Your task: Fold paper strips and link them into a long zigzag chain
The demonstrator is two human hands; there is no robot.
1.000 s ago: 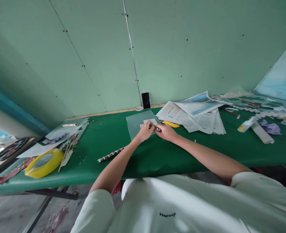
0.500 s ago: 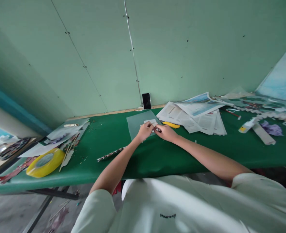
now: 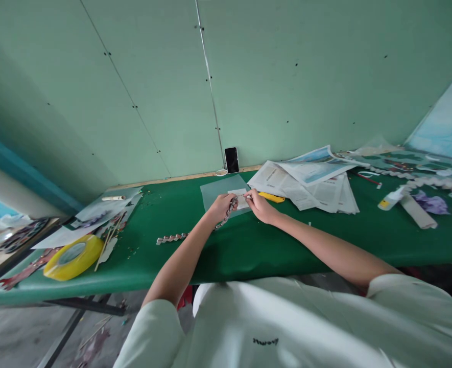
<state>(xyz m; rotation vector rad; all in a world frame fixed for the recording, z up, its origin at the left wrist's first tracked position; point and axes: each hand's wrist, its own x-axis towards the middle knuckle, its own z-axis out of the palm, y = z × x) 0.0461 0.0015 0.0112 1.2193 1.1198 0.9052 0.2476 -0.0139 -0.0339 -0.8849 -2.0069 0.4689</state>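
My left hand [image 3: 221,206] is closed around one end of a zigzag folded-paper chain [image 3: 223,221]. The chain hangs below the hand, runs behind my left forearm and comes out on the left, lying on the green table. My right hand [image 3: 261,206] has its thumb and finger pinched together a little to the right; whatever sits between them is too small to make out. Between the hands, a small white paper [image 3: 242,201] rests on a translucent sheet [image 3: 210,194]. Just beyond my right hand lies a yellow utility knife [image 3: 272,197].
A phone [image 3: 232,160] leans on the wall behind the green table [image 3: 180,204]. Newspapers [image 3: 306,191] spread to the right, with a glue bottle [image 3: 390,199] farther along. On the left are a roll of yellow tape [image 3: 91,248], sticks [image 3: 105,245] and paper sheets [image 3: 53,235].
My hands were together and have moved apart. The left hand has turned, so the folded-paper chain now shows hanging from it. On the table, the chain's other end has shifted slightly.
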